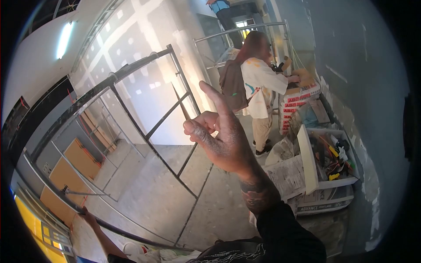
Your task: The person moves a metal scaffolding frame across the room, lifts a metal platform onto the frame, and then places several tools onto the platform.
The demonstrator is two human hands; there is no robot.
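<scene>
My right hand is raised in the middle of the view, with white dust on the thumb. Its index finger points up while the other fingers curl loosely, and nothing shows in it. Behind it stands a metal scaffold frame with crossbars. At the lower left, my left hand is closed around the scaffold tube, its fingers partly hidden by the tube.
A person with a backpack stands ahead, a hand at stacked red-and-white bags. At right, an open white box of tools rests on a cement bag. Another person is higher up behind a rail.
</scene>
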